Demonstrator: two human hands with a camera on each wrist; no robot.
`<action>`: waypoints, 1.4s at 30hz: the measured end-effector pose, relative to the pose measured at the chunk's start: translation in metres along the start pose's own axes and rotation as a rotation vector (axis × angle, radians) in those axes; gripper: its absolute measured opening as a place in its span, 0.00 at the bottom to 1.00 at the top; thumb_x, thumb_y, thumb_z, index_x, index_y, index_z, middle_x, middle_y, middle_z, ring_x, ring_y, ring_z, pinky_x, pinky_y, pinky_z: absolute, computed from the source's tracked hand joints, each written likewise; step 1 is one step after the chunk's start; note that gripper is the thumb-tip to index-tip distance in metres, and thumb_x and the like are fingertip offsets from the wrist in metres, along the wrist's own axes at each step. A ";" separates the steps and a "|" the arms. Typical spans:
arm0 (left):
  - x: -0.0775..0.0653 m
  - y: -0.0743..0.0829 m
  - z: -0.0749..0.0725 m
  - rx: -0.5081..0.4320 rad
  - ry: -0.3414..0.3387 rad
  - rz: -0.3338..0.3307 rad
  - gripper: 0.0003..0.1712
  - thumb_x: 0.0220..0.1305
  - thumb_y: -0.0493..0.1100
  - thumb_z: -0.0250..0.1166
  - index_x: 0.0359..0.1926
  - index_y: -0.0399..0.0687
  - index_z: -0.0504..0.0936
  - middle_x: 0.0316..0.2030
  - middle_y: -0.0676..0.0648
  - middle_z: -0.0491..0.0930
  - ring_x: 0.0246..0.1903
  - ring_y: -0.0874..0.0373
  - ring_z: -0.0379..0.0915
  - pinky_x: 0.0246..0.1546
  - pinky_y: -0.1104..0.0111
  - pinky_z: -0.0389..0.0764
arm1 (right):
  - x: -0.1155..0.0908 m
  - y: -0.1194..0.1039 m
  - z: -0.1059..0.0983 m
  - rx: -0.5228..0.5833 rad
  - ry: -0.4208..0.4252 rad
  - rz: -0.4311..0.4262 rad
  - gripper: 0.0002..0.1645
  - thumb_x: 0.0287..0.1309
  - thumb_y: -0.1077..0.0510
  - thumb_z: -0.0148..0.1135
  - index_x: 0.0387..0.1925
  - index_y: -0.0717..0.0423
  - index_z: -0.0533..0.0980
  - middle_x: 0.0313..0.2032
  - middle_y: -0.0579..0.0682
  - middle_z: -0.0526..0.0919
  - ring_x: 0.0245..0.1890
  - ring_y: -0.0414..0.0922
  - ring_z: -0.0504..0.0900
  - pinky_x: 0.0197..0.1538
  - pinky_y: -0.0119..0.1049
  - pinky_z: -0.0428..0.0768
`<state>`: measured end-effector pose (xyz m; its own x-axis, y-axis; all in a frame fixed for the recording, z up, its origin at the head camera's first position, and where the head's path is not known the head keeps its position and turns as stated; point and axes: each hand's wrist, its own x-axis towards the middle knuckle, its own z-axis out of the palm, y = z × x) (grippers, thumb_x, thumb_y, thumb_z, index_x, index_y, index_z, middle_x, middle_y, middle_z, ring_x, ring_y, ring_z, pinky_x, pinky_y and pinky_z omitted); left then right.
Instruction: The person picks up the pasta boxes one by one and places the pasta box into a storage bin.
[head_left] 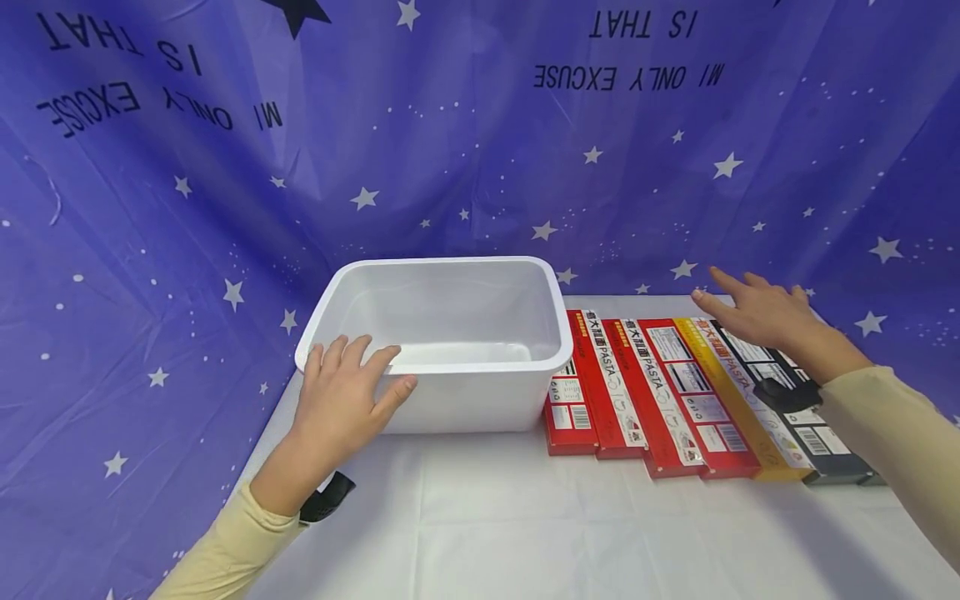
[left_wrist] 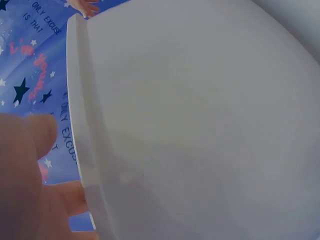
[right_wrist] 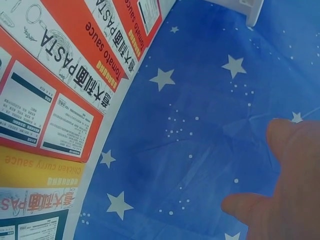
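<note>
A deep white plastic bin (head_left: 465, 400) stands on the table, its open top facing up. My left hand (head_left: 337, 396) is at the bin's front left rim, fingers spread and thumb apart. In the left wrist view the fingers (left_wrist: 67, 197) reach to the rim; whether they press on it I cannot tell. My right hand (head_left: 761, 312) hovers above the far end of the pasta boxes, fingers extended and holding nothing. Under it lie a yellow pasta box (head_left: 738, 400) and a black box (head_left: 828, 446). Red pasta boxes (head_left: 618, 383) lie between these and the bin.
The boxes form a slanting row on the white tablecloth (head_left: 480, 517), right of the bin. The red box nearest the bin is partly hidden by its wall. A purple star-printed cloth (head_left: 465, 167) hangs behind and at the sides.
</note>
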<state>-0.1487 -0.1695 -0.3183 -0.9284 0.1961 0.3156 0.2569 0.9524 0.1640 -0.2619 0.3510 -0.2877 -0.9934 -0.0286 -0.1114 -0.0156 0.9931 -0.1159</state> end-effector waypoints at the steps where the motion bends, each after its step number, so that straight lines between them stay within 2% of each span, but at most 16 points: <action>1: -0.001 0.001 0.003 -0.005 0.011 0.003 0.31 0.72 0.62 0.56 0.65 0.48 0.77 0.66 0.32 0.72 0.70 0.27 0.61 0.71 0.32 0.51 | 0.000 0.001 0.000 0.002 0.000 0.003 0.57 0.68 0.21 0.25 0.80 0.57 0.39 0.72 0.82 0.47 0.72 0.82 0.44 0.67 0.82 0.36; 5: -0.004 0.004 0.013 -0.021 0.066 0.010 0.29 0.72 0.61 0.58 0.63 0.48 0.79 0.62 0.34 0.77 0.66 0.30 0.66 0.70 0.33 0.54 | -0.002 0.003 0.001 0.007 -0.004 0.010 0.57 0.68 0.21 0.25 0.80 0.58 0.39 0.72 0.83 0.48 0.71 0.82 0.44 0.66 0.83 0.35; 11: -0.006 0.004 0.027 -0.014 0.192 0.019 0.26 0.69 0.58 0.63 0.59 0.48 0.81 0.50 0.35 0.81 0.57 0.33 0.72 0.69 0.35 0.56 | -0.003 0.007 0.003 0.016 0.001 0.016 0.58 0.68 0.21 0.26 0.80 0.59 0.39 0.71 0.83 0.48 0.71 0.83 0.44 0.65 0.83 0.33; 19: -0.004 0.002 0.044 -0.009 0.372 0.056 0.21 0.66 0.56 0.65 0.51 0.46 0.83 0.42 0.35 0.80 0.47 0.33 0.72 0.66 0.36 0.59 | -0.005 0.013 0.009 0.028 -0.003 0.023 0.57 0.69 0.22 0.26 0.79 0.60 0.39 0.71 0.83 0.48 0.72 0.82 0.43 0.67 0.81 0.32; 22: -0.003 0.001 0.048 -0.008 0.419 0.074 0.20 0.66 0.56 0.65 0.49 0.45 0.83 0.39 0.35 0.79 0.44 0.33 0.71 0.64 0.36 0.60 | -0.006 0.015 0.010 0.026 -0.001 0.028 0.57 0.69 0.22 0.25 0.80 0.60 0.39 0.71 0.83 0.48 0.72 0.81 0.43 0.67 0.81 0.33; 28: -0.002 -0.002 0.052 -0.005 0.462 0.087 0.21 0.66 0.57 0.64 0.46 0.45 0.82 0.37 0.36 0.78 0.40 0.34 0.70 0.62 0.37 0.61 | -0.007 0.019 0.008 0.017 0.000 0.038 0.56 0.70 0.22 0.24 0.80 0.60 0.38 0.71 0.83 0.49 0.72 0.81 0.44 0.67 0.82 0.37; 35: -0.001 -0.002 0.053 -0.007 0.460 0.089 0.21 0.66 0.57 0.62 0.46 0.44 0.81 0.37 0.36 0.78 0.41 0.34 0.70 0.62 0.37 0.61 | -0.012 0.029 0.010 0.021 -0.007 0.052 0.56 0.70 0.23 0.25 0.79 0.61 0.38 0.70 0.84 0.48 0.71 0.82 0.44 0.66 0.82 0.38; 42: -0.001 -0.001 0.055 -0.012 0.467 0.093 0.22 0.66 0.57 0.61 0.45 0.44 0.81 0.36 0.36 0.77 0.40 0.34 0.69 0.60 0.38 0.61 | -0.017 0.058 0.018 0.026 -0.024 0.083 0.56 0.71 0.24 0.24 0.79 0.62 0.36 0.70 0.84 0.48 0.70 0.83 0.45 0.64 0.84 0.40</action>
<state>-0.1633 -0.1581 -0.3701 -0.6820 0.1516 0.7154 0.3389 0.9324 0.1255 -0.2437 0.4073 -0.3102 -0.9881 0.0508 -0.1449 0.0700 0.9889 -0.1312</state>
